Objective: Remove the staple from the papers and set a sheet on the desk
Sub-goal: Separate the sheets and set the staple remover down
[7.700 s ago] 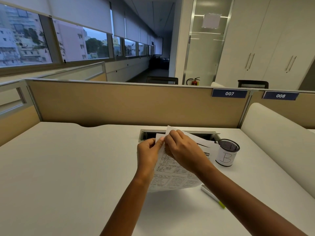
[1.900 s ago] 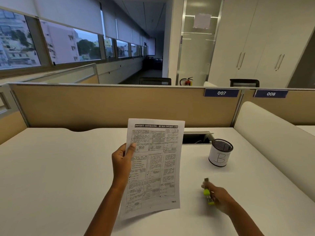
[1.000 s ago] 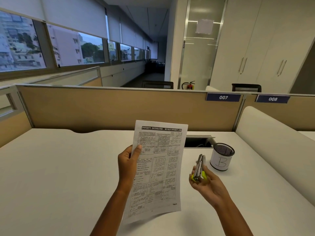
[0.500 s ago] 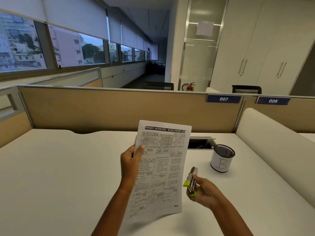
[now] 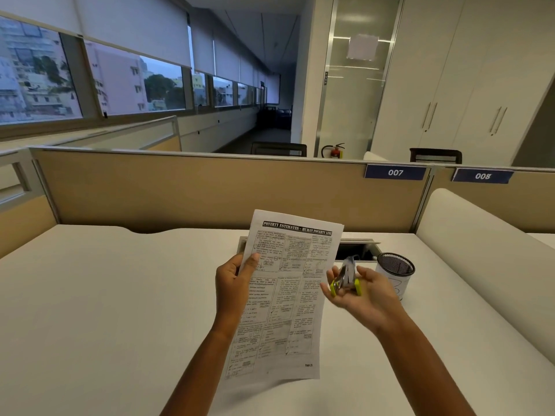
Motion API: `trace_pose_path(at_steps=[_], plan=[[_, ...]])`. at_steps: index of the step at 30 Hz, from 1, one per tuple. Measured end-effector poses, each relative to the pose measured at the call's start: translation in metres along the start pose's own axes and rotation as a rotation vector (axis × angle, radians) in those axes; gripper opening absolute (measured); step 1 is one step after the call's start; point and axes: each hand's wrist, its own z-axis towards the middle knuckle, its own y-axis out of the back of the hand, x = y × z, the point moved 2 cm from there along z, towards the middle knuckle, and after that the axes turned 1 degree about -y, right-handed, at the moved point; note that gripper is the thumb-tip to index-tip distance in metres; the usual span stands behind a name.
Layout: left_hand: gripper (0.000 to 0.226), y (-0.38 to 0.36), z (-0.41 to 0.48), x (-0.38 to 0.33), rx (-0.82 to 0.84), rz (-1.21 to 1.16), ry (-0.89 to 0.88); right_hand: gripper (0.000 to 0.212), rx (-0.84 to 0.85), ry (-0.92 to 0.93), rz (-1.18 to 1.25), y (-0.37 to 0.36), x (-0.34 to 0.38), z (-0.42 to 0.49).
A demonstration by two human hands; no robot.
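My left hand pinches the left edge of the printed papers, thumb on the front, and holds them upright above the white desk. The top sheet carries a bold black title and columns of small text. I cannot make out the staple. My right hand is palm up just right of the papers. In its fingers is a small metal staple remover with yellow-green grips, its jaws spread and pointing up.
A black mesh pen cup with a white label stands just right of my right hand. An open cable slot lies in the desk behind the papers. Beige partitions close the desk at the back and left; a white padded divider runs along the right.
My right hand picked the staple remover up off the desk, lifted it beside the papers and turned it in the fingers; its jaws now look spread. The papers stay upright in my left hand.
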Motion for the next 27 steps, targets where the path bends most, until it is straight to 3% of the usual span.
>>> trace_pose_path(at_steps=[3,7,12,17,21,25,27], plan=[[0.013,-0.001,-0.001,-0.003,0.008,0.020,-0.021,0.032,0.079,0.079,-0.029,-0.024,0.013,-0.009],[0.014,-0.003,0.000,-0.006,0.017,0.083,-0.077,0.015,0.301,0.215,-0.110,-0.058,0.025,-0.012],[0.012,-0.007,-0.001,-0.015,0.058,0.137,-0.145,0.045,0.538,0.368,-0.153,-0.075,0.036,-0.014],[0.009,-0.007,-0.001,-0.025,0.079,0.227,-0.236,0.036,0.564,0.550,-0.410,-0.083,0.041,-0.021],[0.014,-0.007,-0.002,-0.028,0.065,0.274,-0.284,0.048,0.596,0.638,-0.689,-0.088,0.043,-0.028],[0.019,-0.006,-0.001,-0.027,0.071,0.310,-0.315,0.023,0.552,0.774,-0.936,-0.092,0.043,-0.034],[0.018,-0.006,-0.001,-0.027,0.089,0.323,-0.325,0.028,0.560,0.809,-1.012,-0.094,0.041,-0.034]])
